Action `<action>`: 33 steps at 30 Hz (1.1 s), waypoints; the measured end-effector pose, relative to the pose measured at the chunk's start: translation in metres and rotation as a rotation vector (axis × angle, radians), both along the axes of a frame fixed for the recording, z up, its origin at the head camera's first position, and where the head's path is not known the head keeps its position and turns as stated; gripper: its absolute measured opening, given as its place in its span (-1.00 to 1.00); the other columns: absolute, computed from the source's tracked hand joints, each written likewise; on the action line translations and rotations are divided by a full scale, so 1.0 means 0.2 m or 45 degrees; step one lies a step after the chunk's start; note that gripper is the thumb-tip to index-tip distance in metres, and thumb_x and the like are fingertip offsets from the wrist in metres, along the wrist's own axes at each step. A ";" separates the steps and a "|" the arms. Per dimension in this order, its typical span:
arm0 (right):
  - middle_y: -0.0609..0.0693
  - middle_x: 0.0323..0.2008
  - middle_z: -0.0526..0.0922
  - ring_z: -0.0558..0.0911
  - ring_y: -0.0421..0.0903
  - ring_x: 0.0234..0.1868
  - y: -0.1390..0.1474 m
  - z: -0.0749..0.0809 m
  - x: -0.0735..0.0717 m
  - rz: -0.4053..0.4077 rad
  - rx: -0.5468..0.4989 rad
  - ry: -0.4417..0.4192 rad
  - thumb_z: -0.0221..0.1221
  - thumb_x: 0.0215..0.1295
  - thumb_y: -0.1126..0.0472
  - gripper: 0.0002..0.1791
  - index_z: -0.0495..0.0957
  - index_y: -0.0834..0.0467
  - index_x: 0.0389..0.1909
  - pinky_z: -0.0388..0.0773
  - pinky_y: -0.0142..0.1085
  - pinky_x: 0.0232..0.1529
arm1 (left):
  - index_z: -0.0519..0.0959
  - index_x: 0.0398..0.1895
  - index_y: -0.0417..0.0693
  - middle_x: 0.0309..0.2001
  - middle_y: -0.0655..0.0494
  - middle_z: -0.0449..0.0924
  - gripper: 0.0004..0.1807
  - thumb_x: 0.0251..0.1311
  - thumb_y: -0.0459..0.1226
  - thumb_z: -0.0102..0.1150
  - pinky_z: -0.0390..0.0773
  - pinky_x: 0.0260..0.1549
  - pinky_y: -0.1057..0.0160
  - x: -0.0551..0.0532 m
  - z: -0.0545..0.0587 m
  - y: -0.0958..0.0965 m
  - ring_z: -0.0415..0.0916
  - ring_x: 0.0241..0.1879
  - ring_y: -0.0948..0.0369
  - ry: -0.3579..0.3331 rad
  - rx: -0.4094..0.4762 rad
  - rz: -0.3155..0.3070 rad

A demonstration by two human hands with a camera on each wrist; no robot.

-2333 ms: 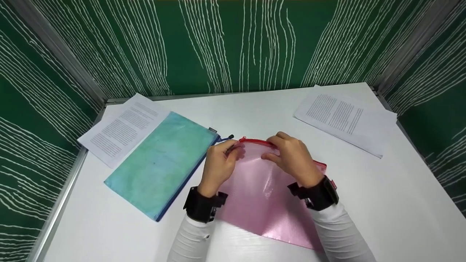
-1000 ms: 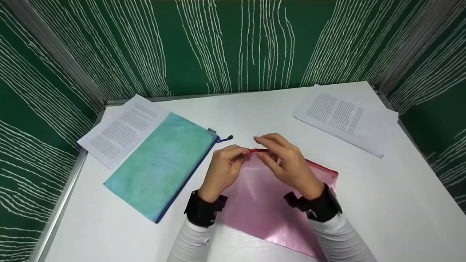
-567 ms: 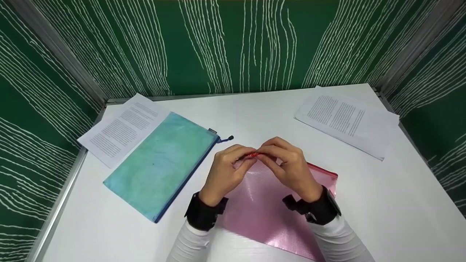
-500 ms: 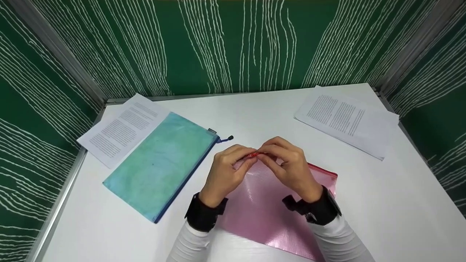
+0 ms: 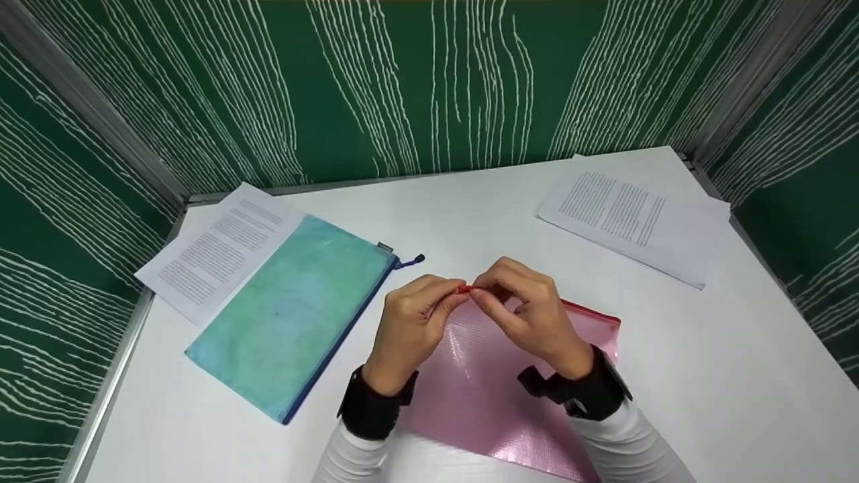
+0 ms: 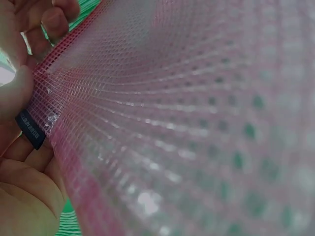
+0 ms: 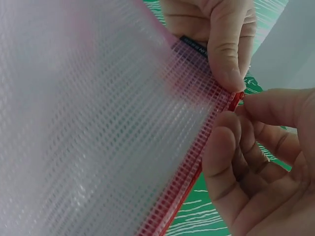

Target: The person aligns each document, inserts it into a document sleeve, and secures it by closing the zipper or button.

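Note:
A translucent pink mesh zipper pouch [image 5: 483,396] with a red zipper edge [image 5: 590,310] is held up at its far left corner, its lower part lying toward the person. My left hand [image 5: 409,322] pinches that corner, beside a small dark tag [image 6: 30,129]. Close against it, my right hand [image 5: 530,308] pinches the red zipper end between thumb and finger. In the right wrist view, the right thumb and fingertips [image 7: 256,105] meet the zipper just below the left thumb. Fingers cover the zipper pull, so its exact position cannot be told.
On the left lies a blue-green zipper pouch [image 5: 288,315] with a dark blue zipper, overlapping printed sheets [image 5: 218,251]. More printed papers [image 5: 631,221] lie at the back right of the white table [image 5: 725,376]. Green walls with white lines [image 5: 416,87] enclose it.
My right hand has slid left from the middle of the zipper edge to the corner beside my left hand. Its parted fingers have come together on the zipper end.

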State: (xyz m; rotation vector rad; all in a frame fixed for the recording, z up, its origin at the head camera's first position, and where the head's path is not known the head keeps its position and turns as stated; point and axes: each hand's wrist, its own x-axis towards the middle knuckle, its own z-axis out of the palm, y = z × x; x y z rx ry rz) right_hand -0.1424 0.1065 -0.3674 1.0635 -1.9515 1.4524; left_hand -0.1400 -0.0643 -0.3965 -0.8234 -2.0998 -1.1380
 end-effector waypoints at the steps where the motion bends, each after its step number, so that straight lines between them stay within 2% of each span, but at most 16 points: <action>1: 0.04 -0.58 0.48 0.43 -0.20 -0.61 0.00 0.01 0.00 0.015 -0.002 -0.019 0.18 0.01 0.58 -0.88 0.54 0.32 -0.50 0.39 -0.48 -0.59 | 0.67 -0.30 -0.17 -0.44 0.10 0.63 -0.84 0.06 -0.30 0.25 0.49 -0.42 0.52 0.00 0.00 0.00 0.54 -0.45 0.33 0.003 0.005 0.001; 4: 0.04 -0.62 0.45 0.41 -0.21 -0.66 0.00 0.01 0.00 0.053 -0.019 -0.076 0.14 0.00 0.63 -0.84 0.52 0.33 -0.51 0.37 -0.47 -0.64 | 0.67 -0.31 -0.18 -0.44 0.10 0.64 -0.85 0.04 -0.31 0.26 0.50 -0.41 0.52 0.00 0.00 0.00 0.54 -0.45 0.33 0.014 0.019 0.002; 10: 0.07 -0.66 0.43 0.38 -0.20 -0.71 0.01 0.00 0.00 0.136 -0.085 -0.234 0.09 0.07 0.62 -0.82 0.52 0.31 -0.53 0.34 -0.47 -0.70 | 0.67 -0.32 -0.16 -0.44 0.10 0.64 -0.85 -0.01 -0.33 0.29 0.49 -0.42 0.52 -0.01 0.00 0.00 0.54 -0.45 0.34 0.014 0.044 -0.023; 18: 0.04 -0.68 0.44 0.38 -0.19 -0.73 0.03 -0.13 -0.05 0.181 -0.137 -0.418 0.11 0.13 0.54 -0.87 0.54 0.30 -0.51 0.32 -0.42 -0.74 | 0.68 -0.35 -0.18 -0.45 0.09 0.66 -0.86 0.02 -0.31 0.27 0.47 -0.48 0.52 -0.01 -0.01 -0.01 0.53 -0.49 0.33 0.003 0.075 -0.039; 23: 0.03 -0.72 0.40 0.35 -0.21 -0.76 0.04 -0.11 -0.05 0.181 -0.124 -0.469 0.10 0.14 0.53 -0.90 0.52 0.36 -0.52 0.29 -0.42 -0.76 | 0.68 -0.36 -0.21 -0.45 0.07 0.66 -0.87 0.00 -0.34 0.27 0.47 -0.51 0.47 -0.01 0.01 -0.03 0.52 -0.50 0.29 -0.060 0.151 -0.091; 28: 0.06 -0.73 0.38 0.34 -0.20 -0.76 0.04 -0.05 -0.02 0.176 -0.106 -0.479 0.09 0.13 0.55 -0.89 0.51 0.39 -0.54 0.29 -0.41 -0.77 | 0.69 -0.36 -0.18 -0.45 0.08 0.67 -0.87 0.01 -0.31 0.27 0.45 -0.54 0.43 0.00 0.02 -0.07 0.50 -0.52 0.29 -0.114 0.205 -0.067; 33: 0.04 -0.72 0.39 0.35 -0.19 -0.76 0.05 -0.10 -0.04 0.191 -0.116 -0.481 0.10 0.14 0.54 -0.88 0.53 0.34 -0.52 0.30 -0.41 -0.76 | 0.69 -0.36 -0.20 -0.43 0.07 0.67 -0.85 0.01 -0.31 0.27 0.47 -0.53 0.39 0.00 0.03 -0.09 0.51 -0.51 0.28 -0.137 0.240 -0.068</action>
